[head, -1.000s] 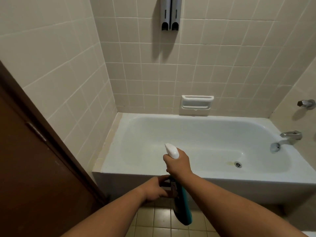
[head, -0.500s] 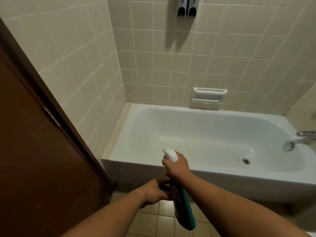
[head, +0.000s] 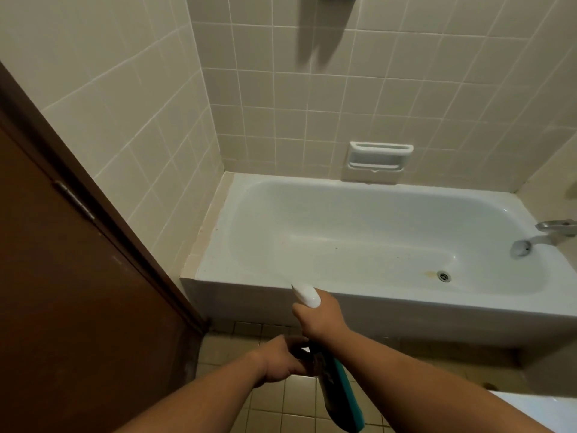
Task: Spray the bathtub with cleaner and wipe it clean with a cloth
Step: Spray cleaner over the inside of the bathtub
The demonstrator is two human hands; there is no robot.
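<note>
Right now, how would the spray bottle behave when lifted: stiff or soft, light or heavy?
Spray bottle looks rigid: it holds its shape under the right hand. Perhaps fairly heavy, since the left hand supports its body too.

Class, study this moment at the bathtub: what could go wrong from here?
1. The nozzle of the spray bottle sits right at the near rim of the bathtub, so mist might fall on the floor tiles and make them slippery.
2. It seems aimed at the left end; the yellowish stain beside the drain could get missed.
</note>
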